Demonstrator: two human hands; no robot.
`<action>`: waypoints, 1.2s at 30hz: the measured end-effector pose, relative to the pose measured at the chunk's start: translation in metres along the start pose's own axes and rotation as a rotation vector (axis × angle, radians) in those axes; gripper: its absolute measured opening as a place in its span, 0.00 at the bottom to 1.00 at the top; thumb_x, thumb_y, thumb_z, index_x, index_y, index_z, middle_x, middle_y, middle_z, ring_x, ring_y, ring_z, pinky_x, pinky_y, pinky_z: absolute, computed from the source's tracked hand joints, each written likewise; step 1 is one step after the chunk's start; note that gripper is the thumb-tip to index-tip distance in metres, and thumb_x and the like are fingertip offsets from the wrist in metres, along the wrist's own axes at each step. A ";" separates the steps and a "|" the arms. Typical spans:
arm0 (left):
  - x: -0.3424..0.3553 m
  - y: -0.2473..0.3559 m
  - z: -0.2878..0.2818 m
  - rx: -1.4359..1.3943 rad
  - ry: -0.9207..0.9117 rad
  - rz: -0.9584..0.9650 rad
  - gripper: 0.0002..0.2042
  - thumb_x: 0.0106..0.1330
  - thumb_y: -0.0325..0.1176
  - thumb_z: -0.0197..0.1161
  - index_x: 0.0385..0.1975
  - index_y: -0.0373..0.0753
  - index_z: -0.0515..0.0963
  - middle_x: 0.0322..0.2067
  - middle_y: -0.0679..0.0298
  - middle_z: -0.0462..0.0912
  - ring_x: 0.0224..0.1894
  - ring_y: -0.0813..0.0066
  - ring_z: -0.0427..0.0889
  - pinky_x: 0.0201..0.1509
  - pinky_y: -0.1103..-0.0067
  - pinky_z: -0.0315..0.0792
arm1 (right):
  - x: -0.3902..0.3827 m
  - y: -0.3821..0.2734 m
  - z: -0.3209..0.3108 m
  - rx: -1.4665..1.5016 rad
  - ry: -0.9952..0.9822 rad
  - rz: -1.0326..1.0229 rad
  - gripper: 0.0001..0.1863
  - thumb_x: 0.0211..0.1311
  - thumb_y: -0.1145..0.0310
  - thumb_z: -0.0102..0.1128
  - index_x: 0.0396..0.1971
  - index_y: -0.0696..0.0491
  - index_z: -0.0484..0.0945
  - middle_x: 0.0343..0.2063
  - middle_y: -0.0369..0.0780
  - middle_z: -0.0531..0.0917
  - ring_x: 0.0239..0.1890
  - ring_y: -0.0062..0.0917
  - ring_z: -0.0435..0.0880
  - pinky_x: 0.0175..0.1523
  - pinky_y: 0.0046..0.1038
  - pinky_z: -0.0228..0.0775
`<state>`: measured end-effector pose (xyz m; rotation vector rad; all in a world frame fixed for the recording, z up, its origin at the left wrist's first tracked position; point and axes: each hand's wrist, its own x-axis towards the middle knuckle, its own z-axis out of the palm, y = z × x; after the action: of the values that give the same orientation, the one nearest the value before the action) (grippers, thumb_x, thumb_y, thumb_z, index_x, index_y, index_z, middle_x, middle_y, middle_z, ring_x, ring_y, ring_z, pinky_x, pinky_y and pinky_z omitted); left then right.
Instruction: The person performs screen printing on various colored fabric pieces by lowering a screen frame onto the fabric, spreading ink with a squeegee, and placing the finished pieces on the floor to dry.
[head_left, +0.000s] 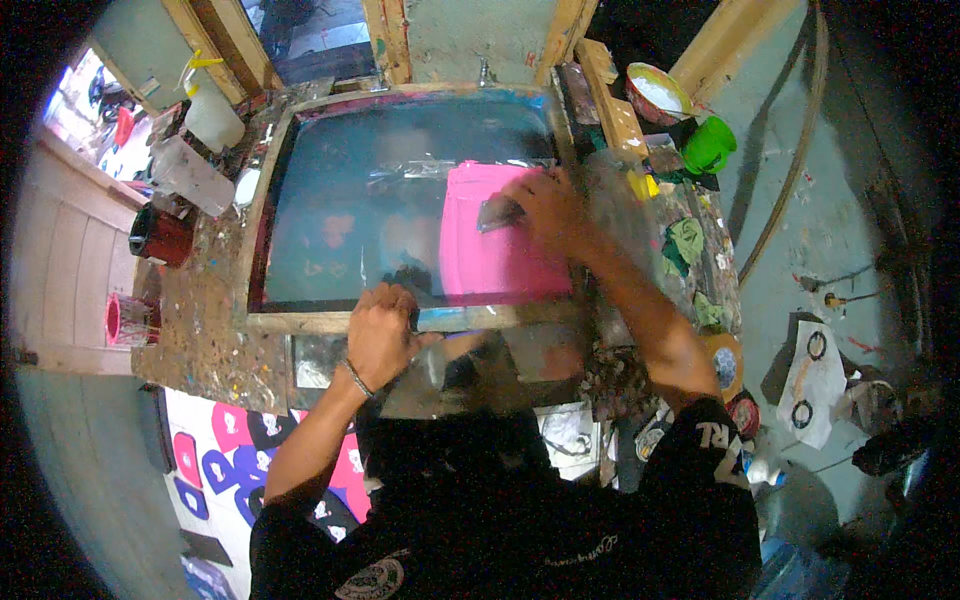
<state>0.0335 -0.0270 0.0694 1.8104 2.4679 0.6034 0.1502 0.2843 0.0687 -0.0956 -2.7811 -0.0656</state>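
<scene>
A wood-framed printing screen (330, 230) lies on the paint-stained table, its mesh dark blue-green. Bright pink ink (480, 265) covers a block on the right part of the mesh. My left hand (382, 328) is closed over the near wooden rail of the frame, left of the middle. On the right, my right hand (548, 208) is closed around a small dark squeegee (498, 212) over the pink block. Slight blur softens that hand, and part of the squeegee is hidden by its fingers. Clear tape strips (400, 172) run across the mesh beside the pink.
Along the table's left side stand a spray bottle (212, 118), a clear plastic jug (190, 178), a dark red pot (160, 236) and a pink cup (130, 320). At right are a bowl (658, 95), a green cup (710, 145) and green rags (686, 240). Printed pieces (235, 455) lie below left.
</scene>
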 end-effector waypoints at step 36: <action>0.001 0.001 -0.002 -0.042 0.035 0.017 0.24 0.42 0.44 0.80 0.31 0.34 0.79 0.34 0.55 0.79 0.41 0.53 0.79 0.46 0.63 0.73 | 0.041 -0.035 0.028 -0.141 0.245 0.149 0.14 0.62 0.69 0.53 0.47 0.47 0.79 0.35 0.43 0.83 0.41 0.39 0.83 0.46 0.43 0.75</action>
<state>0.0335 -0.0266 0.0712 1.8233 2.4441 0.6889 0.0990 0.2532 0.0556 -0.3092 -2.5137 -0.2204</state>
